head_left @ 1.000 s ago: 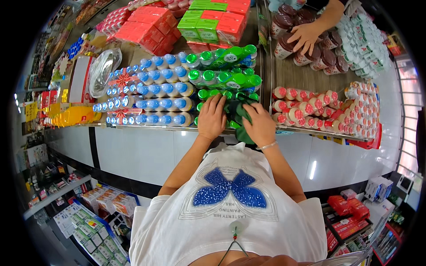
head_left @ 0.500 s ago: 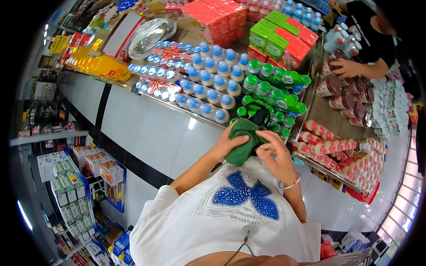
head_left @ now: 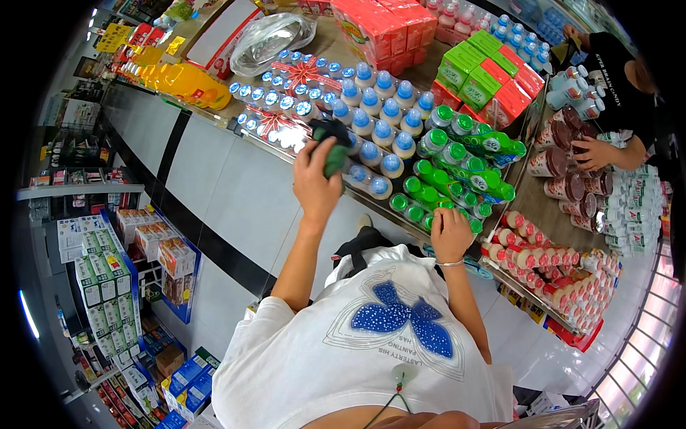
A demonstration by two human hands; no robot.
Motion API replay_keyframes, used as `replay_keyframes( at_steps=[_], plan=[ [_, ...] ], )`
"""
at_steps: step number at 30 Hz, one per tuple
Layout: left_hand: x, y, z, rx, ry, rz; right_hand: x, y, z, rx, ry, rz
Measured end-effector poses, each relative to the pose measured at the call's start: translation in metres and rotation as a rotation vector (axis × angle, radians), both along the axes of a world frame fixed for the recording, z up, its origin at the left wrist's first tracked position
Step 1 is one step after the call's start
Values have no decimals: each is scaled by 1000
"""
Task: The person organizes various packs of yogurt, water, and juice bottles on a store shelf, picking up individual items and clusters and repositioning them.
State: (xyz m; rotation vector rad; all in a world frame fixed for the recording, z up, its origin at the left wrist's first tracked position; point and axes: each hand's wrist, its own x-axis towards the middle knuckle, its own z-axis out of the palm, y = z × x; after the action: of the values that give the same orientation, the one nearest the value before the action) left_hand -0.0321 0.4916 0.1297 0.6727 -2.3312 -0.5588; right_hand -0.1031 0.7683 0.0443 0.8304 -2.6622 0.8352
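Head view: the fingers of my left hand (head_left: pixel 318 180) are curled closed around a bunched cloth (head_left: pixel 333 154), just beside the blue-capped bottles (head_left: pixel 383 131). Wadding it up probably stops loose ends snagging the caps. My right hand (head_left: pixel 451 234) is at the front of the green-capped bottles (head_left: pixel 431 182), fingers bent down, maybe for steadying; can't tell if they're gripping anything. Bottles sit in tight rows on the surface (head_left: pixel 326 51), I guess to prop each other up. Cloth's dark green, blackish on top, crumpled, kinda blurry.
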Motion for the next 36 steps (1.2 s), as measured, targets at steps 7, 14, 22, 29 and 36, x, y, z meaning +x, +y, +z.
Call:
replay_keyframes(
  at_steps=[7, 14, 22, 29, 36],
  plan=[
    [11, 5, 6, 700, 231, -274, 2, -2, -3, 53, 91, -9],
    [-65, -35, 77, 168, 328, -242, 3, -3, -5, 60, 111, -14],
    [-129, -38, 52, -125, -55, -328, 0, -1, -7, 38, 130, -13],
    [-152, -47, 1, -194, -155, -500, 2, -4, -2, 11, 115, -1],
    [-104, -51, 50, 428, 318, -471, 3, 0, -1, -14, 28, 0]
  ],
)
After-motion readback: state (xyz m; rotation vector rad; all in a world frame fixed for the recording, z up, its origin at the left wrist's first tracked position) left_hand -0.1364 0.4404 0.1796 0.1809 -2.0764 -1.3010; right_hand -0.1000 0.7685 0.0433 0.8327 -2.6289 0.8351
